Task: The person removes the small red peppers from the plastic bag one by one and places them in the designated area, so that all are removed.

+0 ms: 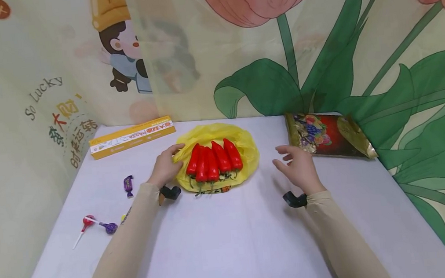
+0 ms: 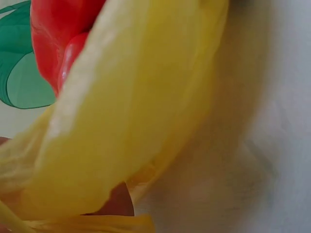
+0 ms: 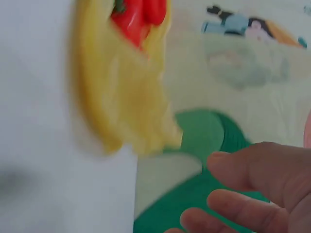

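Several glossy red peppers [image 1: 210,160] lie side by side on a spread yellow plastic bag [image 1: 249,152] in the middle of the table. My left hand [image 1: 165,165] is at the bag's left edge and pinches the thin plastic. The left wrist view has the yellow film [image 2: 131,111] filling its middle, partly covering the fingers, with red peppers [image 2: 60,36] behind it. To the right of the bag, apart from it, my right hand [image 1: 298,167] hovers with relaxed fingers and holds nothing. Its fingers [image 3: 243,170] show bare in the right wrist view.
A yellow-and-white pasta box [image 1: 132,137] lies at the back left. A dark red and gold foil packet [image 1: 329,136] is at the back right. On the left are a purple wrapped candy [image 1: 128,186], a red lollipop [image 1: 88,220] and a purple lollipop [image 1: 111,228]. Printed curtains border the table.
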`<act>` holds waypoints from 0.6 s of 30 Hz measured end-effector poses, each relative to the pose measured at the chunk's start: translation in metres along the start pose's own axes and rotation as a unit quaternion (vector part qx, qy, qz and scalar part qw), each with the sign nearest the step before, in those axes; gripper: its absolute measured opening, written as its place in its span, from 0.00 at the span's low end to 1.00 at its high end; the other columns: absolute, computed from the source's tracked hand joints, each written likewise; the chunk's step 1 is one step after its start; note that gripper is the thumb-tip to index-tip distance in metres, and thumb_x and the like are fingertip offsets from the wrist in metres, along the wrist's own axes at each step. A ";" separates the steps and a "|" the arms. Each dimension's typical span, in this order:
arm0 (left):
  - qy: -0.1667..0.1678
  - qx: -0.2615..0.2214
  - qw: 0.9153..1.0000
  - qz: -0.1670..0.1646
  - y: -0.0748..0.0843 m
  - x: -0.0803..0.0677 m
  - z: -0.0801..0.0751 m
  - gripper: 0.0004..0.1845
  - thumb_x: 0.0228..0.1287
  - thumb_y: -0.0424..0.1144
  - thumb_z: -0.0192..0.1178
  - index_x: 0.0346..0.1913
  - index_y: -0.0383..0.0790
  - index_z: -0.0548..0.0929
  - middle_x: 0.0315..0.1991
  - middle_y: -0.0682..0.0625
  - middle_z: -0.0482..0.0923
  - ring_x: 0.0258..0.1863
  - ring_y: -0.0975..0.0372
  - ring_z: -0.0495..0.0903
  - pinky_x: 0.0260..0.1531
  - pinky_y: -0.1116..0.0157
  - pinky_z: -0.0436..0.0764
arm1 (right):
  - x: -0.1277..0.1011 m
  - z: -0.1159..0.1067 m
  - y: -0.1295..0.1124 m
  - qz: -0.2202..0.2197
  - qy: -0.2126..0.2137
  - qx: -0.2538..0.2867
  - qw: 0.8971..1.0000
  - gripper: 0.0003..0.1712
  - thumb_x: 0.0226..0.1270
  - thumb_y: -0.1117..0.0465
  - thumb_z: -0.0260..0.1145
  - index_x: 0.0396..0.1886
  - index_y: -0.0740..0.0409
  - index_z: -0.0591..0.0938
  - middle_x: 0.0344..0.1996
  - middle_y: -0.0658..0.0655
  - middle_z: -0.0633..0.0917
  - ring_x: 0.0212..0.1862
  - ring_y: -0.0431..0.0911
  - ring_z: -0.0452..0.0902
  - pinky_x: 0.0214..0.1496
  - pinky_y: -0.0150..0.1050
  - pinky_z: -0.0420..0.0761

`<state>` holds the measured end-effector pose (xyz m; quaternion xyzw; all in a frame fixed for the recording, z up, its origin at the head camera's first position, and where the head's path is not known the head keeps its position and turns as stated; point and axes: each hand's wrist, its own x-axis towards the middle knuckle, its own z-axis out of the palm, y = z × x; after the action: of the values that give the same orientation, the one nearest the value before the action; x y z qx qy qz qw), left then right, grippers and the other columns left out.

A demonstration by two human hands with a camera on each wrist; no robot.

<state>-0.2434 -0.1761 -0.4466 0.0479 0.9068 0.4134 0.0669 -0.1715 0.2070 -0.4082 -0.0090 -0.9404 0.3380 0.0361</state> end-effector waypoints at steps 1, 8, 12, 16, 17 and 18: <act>0.000 -0.001 1.000 0.000 0.000 0.000 0.000 0.32 0.72 0.30 0.56 0.77 0.42 0.68 0.72 0.35 0.71 0.69 0.42 0.71 0.77 0.44 0.66 | 0.006 0.006 -0.009 -0.007 -0.011 0.014 1.000 0.26 0.71 0.56 0.70 0.66 0.57 0.81 0.62 0.64 0.84 0.58 0.59 0.81 0.61 0.55 0.85; -0.003 -0.006 1.000 -0.007 0.004 0.000 0.002 0.32 0.73 0.30 0.56 0.78 0.44 0.67 0.74 0.36 0.70 0.71 0.43 0.69 0.78 0.44 0.64 | 0.041 0.051 -0.046 -0.011 -0.073 0.072 0.995 0.25 0.72 0.58 0.70 0.66 0.57 0.81 0.59 0.60 0.86 0.55 0.55 0.85 0.57 0.47 0.88; -0.001 -0.007 1.000 -0.012 0.003 -0.001 0.003 0.32 0.72 0.30 0.56 0.78 0.45 0.67 0.73 0.37 0.71 0.71 0.43 0.69 0.78 0.44 0.64 | 0.054 0.071 -0.051 0.025 -0.085 0.060 0.994 0.26 0.71 0.57 0.70 0.66 0.58 0.80 0.58 0.61 0.86 0.60 0.56 0.81 0.58 0.47 0.88; 0.004 -0.011 1.000 -0.016 0.001 -0.003 0.003 0.32 0.72 0.30 0.56 0.77 0.45 0.68 0.73 0.37 0.71 0.70 0.43 0.70 0.78 0.44 0.64 | 0.063 0.085 -0.052 0.042 -0.100 0.035 0.993 0.31 0.70 0.53 0.72 0.69 0.59 0.78 0.58 0.63 0.86 0.62 0.57 0.77 0.57 0.46 0.88; 0.004 -0.012 1.000 -0.017 0.000 -0.003 0.003 0.32 0.72 0.30 0.56 0.77 0.44 0.68 0.73 0.37 0.71 0.70 0.43 0.69 0.78 0.44 0.64 | 0.064 0.088 -0.053 0.042 -0.103 0.030 0.993 0.33 0.69 0.53 0.72 0.69 0.60 0.77 0.57 0.63 0.86 0.61 0.56 0.77 0.56 0.46 0.88; 0.004 -0.012 1.000 -0.018 0.000 -0.003 0.003 0.32 0.72 0.30 0.56 0.77 0.44 0.68 0.73 0.37 0.70 0.70 0.43 0.69 0.78 0.44 0.64 | 0.066 0.091 -0.054 0.043 -0.107 0.027 0.993 0.34 0.69 0.52 0.73 0.70 0.60 0.76 0.56 0.64 0.86 0.60 0.56 0.78 0.56 0.46 0.88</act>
<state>-0.2399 -0.1747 -0.4484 0.0287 0.9028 0.4230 0.0716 -0.2433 0.1099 -0.4399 -0.0121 -0.9281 0.3636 -0.0786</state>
